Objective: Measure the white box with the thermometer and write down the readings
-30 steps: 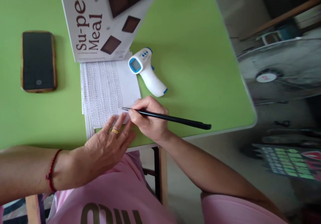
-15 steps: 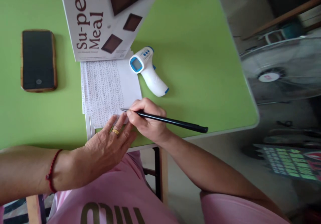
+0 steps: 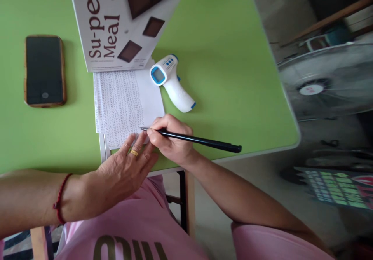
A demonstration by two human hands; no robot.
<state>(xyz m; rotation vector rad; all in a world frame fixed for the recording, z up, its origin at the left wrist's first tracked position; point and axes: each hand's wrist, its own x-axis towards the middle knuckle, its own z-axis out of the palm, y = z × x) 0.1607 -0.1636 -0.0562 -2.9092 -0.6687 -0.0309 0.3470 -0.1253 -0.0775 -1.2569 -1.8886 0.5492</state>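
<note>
Head camera: right hand (image 3: 176, 149) closed in a writing grip, thumb and fingers pinching a black pen (image 3: 204, 140) near its point. Pen slanted, long end out to the right past the hand; tip at the handwritten sheets (image 3: 119, 104), though whether it actually meets the paper is too fine to tell.

Left hand (image 3: 124, 168) laid palm down, grasping nothing, fingers stretched over the near edge of the paper, their tips just beside the pen hand. Gold ring (image 3: 134, 152) on one finger; red cord bracelet (image 3: 61, 198) round that wrist.

Sheets stacked slightly askew, dense rows of small script over most of the top one, blank strip to the right. Far end covered by a white box (image 3: 103, 38) lettered "Su-per Meal", brown squares printed on it. White-and-blue infrared thermometer (image 3: 177, 91) by the right edge of the sheets, small display toward the writer.

Further out: phone (image 3: 45, 69), screen dark, brown-edged case, left of box and paper, well apart. All on a green table (image 3: 230, 69) with pale rim. Pink shirt (image 3: 145, 221) below; fan (image 3: 311, 89) beyond the table, right.
</note>
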